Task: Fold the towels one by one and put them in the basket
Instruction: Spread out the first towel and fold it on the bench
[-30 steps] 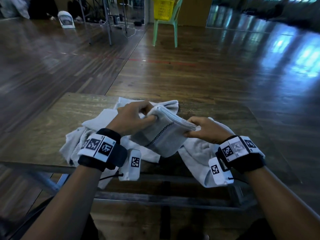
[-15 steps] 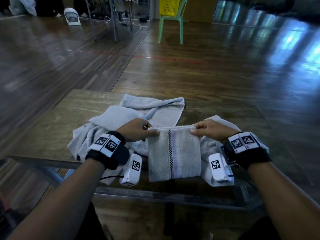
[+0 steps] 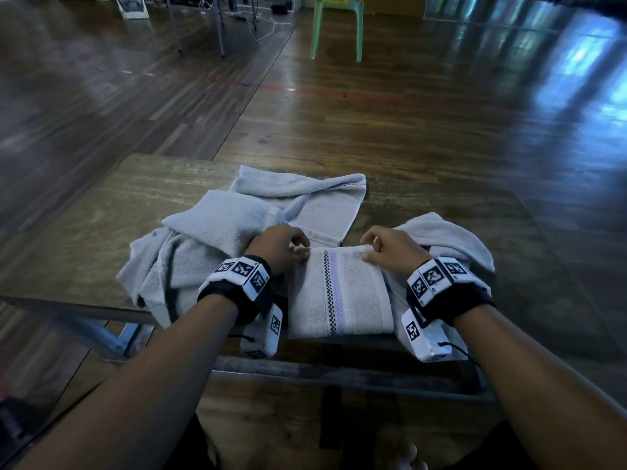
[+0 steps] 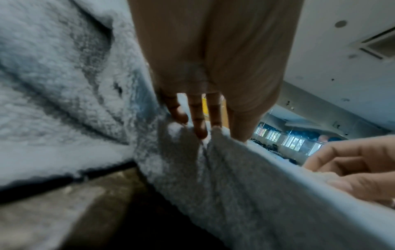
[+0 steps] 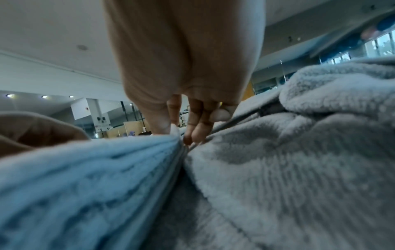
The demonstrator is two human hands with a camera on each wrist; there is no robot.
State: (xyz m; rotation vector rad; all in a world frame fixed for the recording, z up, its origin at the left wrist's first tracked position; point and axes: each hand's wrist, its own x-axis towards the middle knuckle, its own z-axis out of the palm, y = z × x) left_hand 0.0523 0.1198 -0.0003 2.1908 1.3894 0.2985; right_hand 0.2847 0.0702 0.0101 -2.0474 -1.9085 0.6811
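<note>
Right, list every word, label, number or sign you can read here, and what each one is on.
No readable words or numbers in any view.
Wrist bands and: black-and-white square code markers only, no letters.
White wrist camera housings and: one code marker each, no text.
Folded towel: a woven checked stripe, no label showing.
Leaning board on the far floor: too small and blurred to read.

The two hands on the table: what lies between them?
In the head view, the folded grey towel with a checkered stripe spans the gap; the left hand and right hand pinch its far corners.
</note>
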